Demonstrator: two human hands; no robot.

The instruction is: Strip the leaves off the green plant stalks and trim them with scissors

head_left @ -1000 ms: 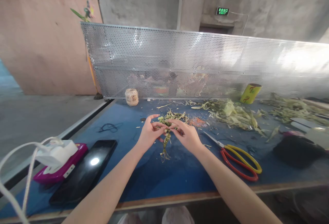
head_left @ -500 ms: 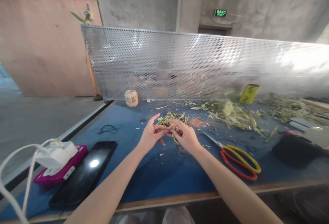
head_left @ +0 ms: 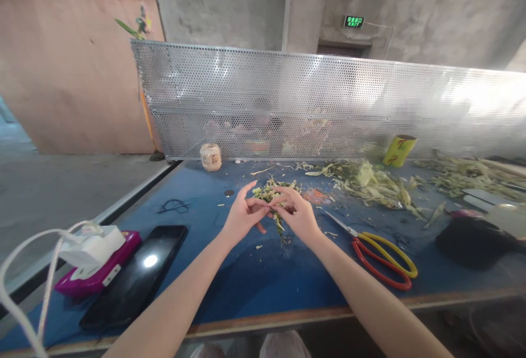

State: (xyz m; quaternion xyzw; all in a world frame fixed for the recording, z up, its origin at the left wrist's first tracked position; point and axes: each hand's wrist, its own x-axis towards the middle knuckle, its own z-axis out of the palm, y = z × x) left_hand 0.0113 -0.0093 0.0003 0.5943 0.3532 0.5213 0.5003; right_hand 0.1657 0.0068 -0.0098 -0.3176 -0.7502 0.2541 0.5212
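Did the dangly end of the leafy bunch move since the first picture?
Yes. The lower end of the leafy bunch has shifted toward the picture's right, nearer the scissors, which lie in the same place.

Green sign (head_left: pixel 354 22) on the concrete wall (head_left: pixel 435 12) — "EXIT" beneath "安全出口".

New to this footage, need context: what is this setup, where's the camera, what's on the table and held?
There's no machine: these are a person's bare left hand and right hand. The picture comes from a camera on that person's head, looking forward and down. Their fingers meet at a clump of greenish plant strands; exactly what is pinched is hidden. On the blue tabletop, a phone and a purple device lie to the left, scissors and pale leafy scraps to the right.
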